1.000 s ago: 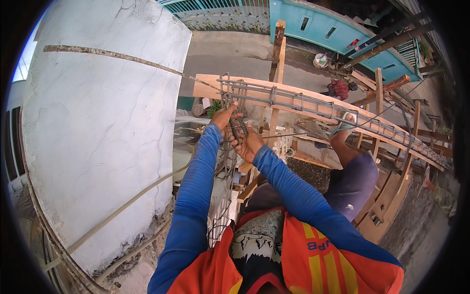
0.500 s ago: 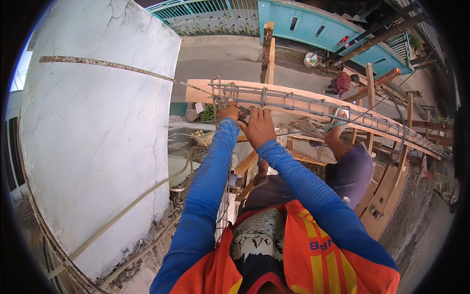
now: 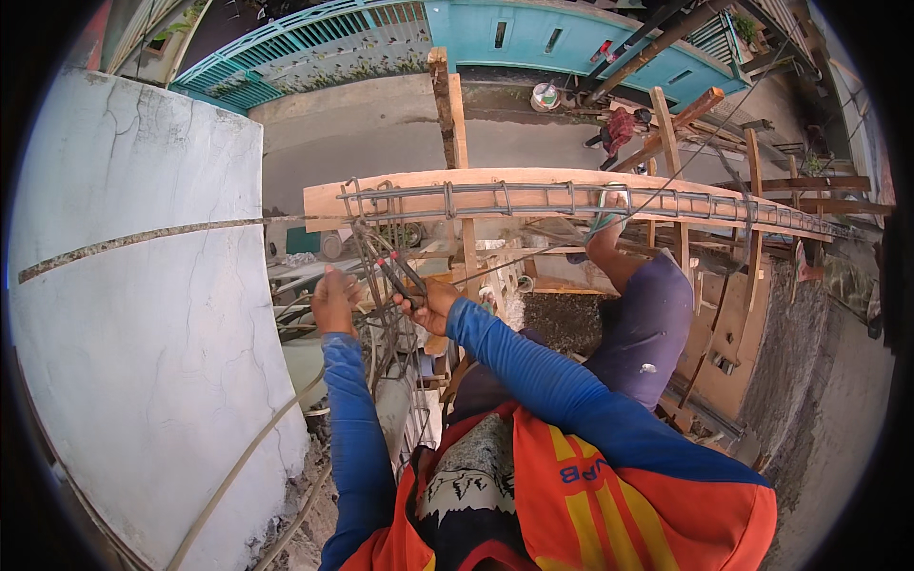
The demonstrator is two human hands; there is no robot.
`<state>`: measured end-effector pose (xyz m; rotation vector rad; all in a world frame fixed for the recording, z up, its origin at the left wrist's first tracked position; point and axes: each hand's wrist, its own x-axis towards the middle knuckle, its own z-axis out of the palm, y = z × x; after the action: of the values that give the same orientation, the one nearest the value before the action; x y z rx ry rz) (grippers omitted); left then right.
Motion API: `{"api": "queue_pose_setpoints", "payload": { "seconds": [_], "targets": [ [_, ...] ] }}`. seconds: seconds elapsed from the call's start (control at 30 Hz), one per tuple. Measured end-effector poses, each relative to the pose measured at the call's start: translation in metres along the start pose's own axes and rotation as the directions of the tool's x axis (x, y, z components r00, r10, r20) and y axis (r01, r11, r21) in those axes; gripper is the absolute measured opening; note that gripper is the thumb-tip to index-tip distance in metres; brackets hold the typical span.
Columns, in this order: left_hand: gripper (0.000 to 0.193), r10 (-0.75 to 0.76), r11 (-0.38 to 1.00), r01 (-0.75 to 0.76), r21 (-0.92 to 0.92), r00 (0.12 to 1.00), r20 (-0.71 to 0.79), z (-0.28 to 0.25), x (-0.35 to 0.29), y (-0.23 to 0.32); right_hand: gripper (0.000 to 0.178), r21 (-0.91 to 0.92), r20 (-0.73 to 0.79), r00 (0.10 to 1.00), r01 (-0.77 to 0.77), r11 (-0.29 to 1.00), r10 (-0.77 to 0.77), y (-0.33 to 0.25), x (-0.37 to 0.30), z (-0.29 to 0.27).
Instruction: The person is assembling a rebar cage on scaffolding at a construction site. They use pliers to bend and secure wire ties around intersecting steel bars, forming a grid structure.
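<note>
Noting from left to right, positions taken from the long wooden plank (image 3: 533, 177). Left of it: white cracked wall (image 3: 152, 314). Left hand (image 3: 333, 303) raised just below the plank's left end, between wall and upright bars (image 3: 369, 266). A half-second ago it was up against the steel at that end; now it has come off, down and left. Grip there blurred, nothing visibly held; cannot tell whether the fingers pinch something thin.

Next, under the plank's left end: dark-handled pliers (image 3: 409, 273) with red marks, head up among the upright bars. Cannot tell whether they bite on anything. Right hand (image 3: 428, 303) below the plank, grip closed around the handles, which stand somewhat spread. That hand was palm-down over the tool; now it is rolled, handles plainly showing.

Meaning, my reading: the corner is left to the right hand and pliers, without the left steadying it.

Along the plank: rebar cage (image 3: 572, 198), running rightward. Sandalled foot (image 3: 611, 202) on plank and cage. Beyond the plank, bucket (image 3: 545, 96), then a co-worker in a red checked shirt (image 3: 619, 128).
</note>
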<state>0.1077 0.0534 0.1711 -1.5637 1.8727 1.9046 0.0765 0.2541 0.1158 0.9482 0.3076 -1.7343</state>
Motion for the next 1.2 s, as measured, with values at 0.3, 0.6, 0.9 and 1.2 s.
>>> {"api": "queue_pose_setpoints", "payload": {
  "seconds": [0.3, 0.6, 0.9, 1.2],
  "targets": [
    [0.042, -0.221, 0.792, 0.282, -0.542, 0.959, 0.176, 0.122, 0.085, -0.056, 0.047, -0.944, -0.130, 0.727, 0.119, 0.309, -0.674, -0.014, -0.034, 0.046],
    [0.055, -0.095, 0.804, 0.325, -0.497, 0.896, 0.434, 0.090, 0.055, -0.021, 0.051, -0.864, -0.103, 0.824, 0.204, 0.461, -0.557, -0.010, -0.017, 0.023],
    [0.045, -0.225, 0.928, 0.264, -0.262, 0.959, 0.170, 0.111, 0.071, -0.025, 0.053, -0.906, -0.131, 0.737, 0.182, 0.382, -0.662, -0.009, -0.033, 0.040],
    [0.059, -0.147, 0.946, 0.188, -0.263, 0.975, 0.169, 0.101, 0.073, -0.027, 0.041, -0.706, -0.195, 0.862, 0.208, 0.677, -0.468, 0.003, -0.017, 0.030]
  ]
}}
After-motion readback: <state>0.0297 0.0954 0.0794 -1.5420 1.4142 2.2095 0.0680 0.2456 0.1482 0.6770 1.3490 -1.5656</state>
